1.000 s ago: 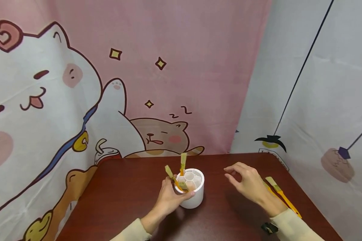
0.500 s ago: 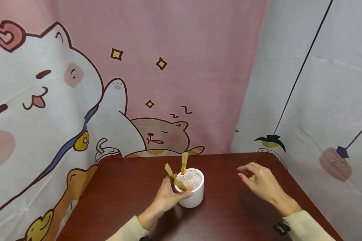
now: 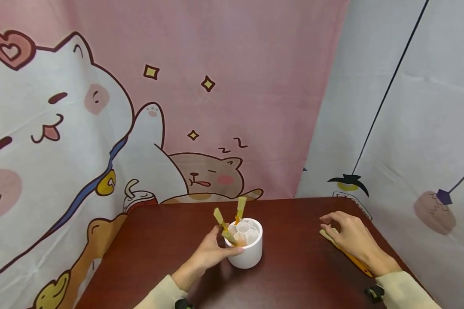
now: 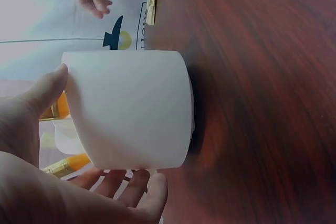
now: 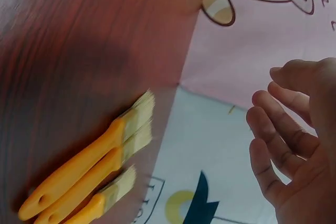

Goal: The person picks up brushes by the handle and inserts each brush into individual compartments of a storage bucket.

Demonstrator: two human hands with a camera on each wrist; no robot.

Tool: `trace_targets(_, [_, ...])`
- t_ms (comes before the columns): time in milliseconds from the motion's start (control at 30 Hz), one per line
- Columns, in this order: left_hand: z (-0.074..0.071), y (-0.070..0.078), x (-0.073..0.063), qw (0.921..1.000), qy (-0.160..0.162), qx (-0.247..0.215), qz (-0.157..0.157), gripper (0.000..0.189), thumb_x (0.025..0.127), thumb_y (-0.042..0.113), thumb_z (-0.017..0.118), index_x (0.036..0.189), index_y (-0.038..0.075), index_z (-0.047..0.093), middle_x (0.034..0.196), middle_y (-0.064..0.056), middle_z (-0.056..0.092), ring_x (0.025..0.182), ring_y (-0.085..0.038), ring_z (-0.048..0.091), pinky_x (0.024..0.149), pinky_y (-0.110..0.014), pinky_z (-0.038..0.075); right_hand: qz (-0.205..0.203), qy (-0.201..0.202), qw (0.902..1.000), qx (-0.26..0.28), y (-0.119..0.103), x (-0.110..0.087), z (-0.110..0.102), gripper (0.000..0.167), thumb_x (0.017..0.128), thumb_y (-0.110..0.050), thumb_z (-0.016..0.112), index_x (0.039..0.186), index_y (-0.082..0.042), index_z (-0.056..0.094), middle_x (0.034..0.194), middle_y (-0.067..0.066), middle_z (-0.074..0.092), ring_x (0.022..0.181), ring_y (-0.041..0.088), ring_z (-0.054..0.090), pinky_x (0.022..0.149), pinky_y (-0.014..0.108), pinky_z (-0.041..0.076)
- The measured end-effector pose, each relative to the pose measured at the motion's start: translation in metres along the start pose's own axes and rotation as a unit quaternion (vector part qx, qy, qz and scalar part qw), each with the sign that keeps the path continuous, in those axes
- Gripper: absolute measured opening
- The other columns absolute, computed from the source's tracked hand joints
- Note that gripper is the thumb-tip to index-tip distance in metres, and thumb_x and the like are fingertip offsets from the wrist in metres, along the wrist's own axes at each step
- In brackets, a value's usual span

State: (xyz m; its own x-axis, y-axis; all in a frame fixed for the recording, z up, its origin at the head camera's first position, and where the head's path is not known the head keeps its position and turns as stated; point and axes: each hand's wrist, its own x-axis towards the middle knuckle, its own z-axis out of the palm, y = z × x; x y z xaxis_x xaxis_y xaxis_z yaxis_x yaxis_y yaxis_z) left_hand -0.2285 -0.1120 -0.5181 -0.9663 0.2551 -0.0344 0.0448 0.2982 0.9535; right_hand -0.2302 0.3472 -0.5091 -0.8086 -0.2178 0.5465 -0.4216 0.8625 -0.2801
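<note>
My left hand (image 3: pixel 208 254) grips a white round brush holder (image 3: pixel 251 255) in the middle of the table, thumb along the near rim and fingers around the left side. Its top is split into compartments around a central ring. Paint brushes stand in it bristles up, one (image 3: pixel 241 208) at the back and others (image 3: pixel 218 216) on the left beside the hand. My right hand (image 3: pixel 351 240) hovers at the table's right, fingers loosely bent and holding nothing. Below it lie yellow-handled paint brushes (image 5: pixel 76 169); the right wrist view has three side by side, while the hand partly hides them in the head view.
The dark red wooden table (image 3: pixel 158 240) has its right edge close beyond the loose brushes. A pink cartoon curtain (image 3: pixel 255 107) hangs behind it, and a pale grey curtain (image 3: pixel 429 107) borders the right side.
My right hand has moved right, away from the holder, and is now over the loose brushes. The left hand keeps its grip on the holder, which has stayed about where it was.
</note>
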Motion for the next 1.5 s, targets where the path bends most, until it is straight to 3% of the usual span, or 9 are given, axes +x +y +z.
trace_targets(367, [-0.004,0.0,0.002,0.9996,-0.019,-0.004,-0.021,0.09,0.089,0.025,0.101,0.165,0.01,0.057,0.165,-0.019,0.066,0.163,-0.045,0.051,0.135,-0.078,0.034,0.067,-0.078,0.9945,-0.018,0.03,-0.009,0.001,0.012,0.1,-0.017,0.093,0.111,-0.017,0.088,0.104,-0.002,0.085,0.09,0.024,0.08,0.071,0.033,0.061])
trace_targets(467, [-0.004,0.0,0.002,0.9995,-0.017,-0.001,-0.026,0.088,0.089,0.026,0.101,0.165,0.011,0.057,0.168,-0.019,0.062,0.167,-0.047,0.045,0.135,-0.083,0.029,0.083,-0.102,0.9911,-0.019,0.036,-0.011,0.0,0.012,0.101,-0.019,0.092,0.11,-0.014,0.087,0.097,-0.005,0.083,0.084,0.017,0.077,0.068,0.031,0.058])
trace_targets(633, [-0.002,0.002,0.001,0.9997,-0.009,-0.003,-0.022,0.088,0.09,0.026,0.1,0.165,0.01,0.056,0.169,-0.02,0.062,0.166,-0.047,0.047,0.134,-0.082,0.032,0.104,-0.13,0.986,-0.014,0.047,-0.016,0.001,0.012,0.101,-0.02,0.092,0.109,-0.013,0.086,0.091,-0.01,0.081,0.077,0.003,0.069,0.065,0.028,0.055])
trace_targets(767, [0.008,0.003,-0.007,0.9998,0.019,0.005,-0.006,0.095,0.088,0.027,0.102,0.165,0.005,0.051,0.163,-0.023,0.062,0.157,-0.045,0.056,0.132,-0.074,0.041,0.117,-0.14,0.9832,-0.011,0.052,-0.02,0.002,0.01,0.101,-0.021,0.092,0.107,-0.015,0.086,0.088,-0.012,0.079,0.076,-0.001,0.066,0.064,0.027,0.053])
trace_targets(933, [0.03,0.007,-0.017,0.9946,0.089,0.053,0.003,0.103,0.081,0.036,0.107,0.161,0.004,0.051,0.155,-0.024,0.059,0.146,-0.041,0.063,0.124,-0.065,0.049,0.129,-0.149,0.9804,-0.009,0.056,-0.024,0.001,0.008,0.1,-0.018,0.091,0.104,-0.016,0.085,0.085,-0.012,0.076,0.074,0.0,0.062,0.063,0.028,0.049])
trace_targets(1133, [0.042,0.012,-0.015,0.9865,0.143,0.079,0.004,0.104,0.077,0.045,0.108,0.156,0.003,0.054,0.147,-0.02,0.061,0.139,-0.037,0.066,0.119,-0.059,0.053,0.145,-0.176,0.9736,-0.004,0.057,-0.024,0.001,0.007,0.1,-0.019,0.09,0.104,-0.018,0.084,0.086,-0.011,0.077,0.076,0.004,0.064,0.064,0.03,0.05])
trace_targets(1333, [0.041,0.013,-0.012,0.9878,0.141,0.066,-0.004,0.103,0.08,0.044,0.107,0.157,0.002,0.053,0.148,-0.02,0.062,0.142,-0.038,0.065,0.123,-0.061,0.051,0.163,-0.202,0.9657,-0.004,0.058,-0.022,0.004,0.01,0.1,-0.02,0.091,0.106,-0.016,0.084,0.089,-0.006,0.077,0.081,0.012,0.066,0.067,0.037,0.053])
trace_targets(1500, [0.035,0.01,-0.012,0.9929,0.113,0.039,-0.004,0.101,0.083,0.04,0.106,0.157,0.001,0.051,0.153,-0.02,0.066,0.143,-0.037,0.068,0.125,-0.062,0.052,0.173,-0.22,0.9599,-0.013,0.058,-0.024,0.008,0.013,0.1,-0.023,0.092,0.106,-0.015,0.084,0.092,-0.004,0.078,0.083,0.014,0.067,0.069,0.041,0.056])
